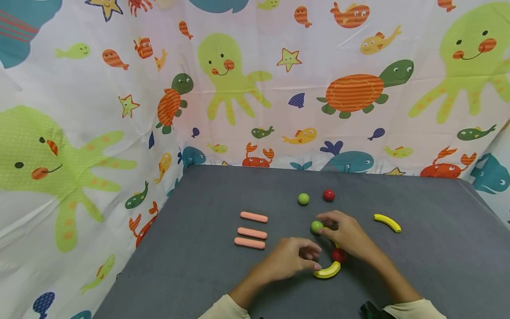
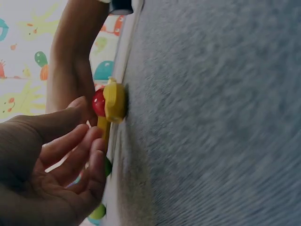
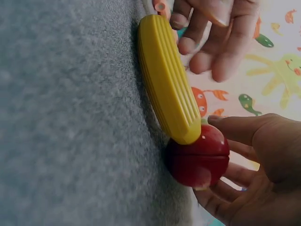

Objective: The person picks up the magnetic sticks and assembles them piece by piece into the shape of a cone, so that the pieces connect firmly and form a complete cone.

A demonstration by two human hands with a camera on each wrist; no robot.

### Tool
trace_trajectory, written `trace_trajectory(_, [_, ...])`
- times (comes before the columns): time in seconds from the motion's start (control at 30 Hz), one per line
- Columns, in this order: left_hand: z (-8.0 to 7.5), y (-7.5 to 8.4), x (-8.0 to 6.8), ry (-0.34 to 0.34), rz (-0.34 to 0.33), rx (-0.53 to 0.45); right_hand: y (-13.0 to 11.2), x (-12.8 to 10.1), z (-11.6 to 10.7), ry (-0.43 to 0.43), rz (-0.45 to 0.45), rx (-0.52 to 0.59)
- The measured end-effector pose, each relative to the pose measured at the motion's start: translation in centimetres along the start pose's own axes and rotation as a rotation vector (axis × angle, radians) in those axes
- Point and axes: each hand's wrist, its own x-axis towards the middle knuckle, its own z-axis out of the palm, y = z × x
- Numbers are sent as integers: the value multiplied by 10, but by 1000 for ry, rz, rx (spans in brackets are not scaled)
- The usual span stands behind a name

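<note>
On the grey table [image 1: 207,274] my left hand [image 1: 296,257] hovers with loosely curled fingers [image 3: 202,52] at the end of a yellow toy banana [image 1: 327,271] [image 3: 165,77] and grips nothing. A red ball [image 1: 338,255] [image 3: 200,160] touches the banana's other end. My right hand [image 1: 345,234] arches over the table just behind the red ball. Its thumb [image 3: 235,128] and fingers are spread in a relaxed cup, and its fingertips are next to a green ball [image 1: 316,227]. A sliver of something yellow shows under the right palm. The left wrist view shows the banana [image 2: 114,101] and red ball [image 2: 98,102] past my fingers [image 2: 82,155].
Three pink sticks [image 1: 251,231] lie in a row to the left. Another green ball [image 1: 303,199] and red ball [image 1: 328,195] sit farther back. A second banana [image 1: 387,223] lies to the right. A sea-animal curtain [image 1: 223,88] surrounds the table.
</note>
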Motion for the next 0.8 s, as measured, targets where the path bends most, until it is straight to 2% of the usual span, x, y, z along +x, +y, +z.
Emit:
trace_trajectory(0.1, [5,-1,-1,-48,-5,35,0,5,4,-17,-40,-12])
trace_trajectory(0.27, [10,-3,0,-83,-2,15,-1,10,8,-26,-70,-20])
trace_trajectory(0.6, [3,-4,-2,-75,-12,6,0,8,2,-40,8,-27])
trace_trajectory(0.8, [-5,-12,-4,-33,-31,14,5,2,-5,-20,57,-30])
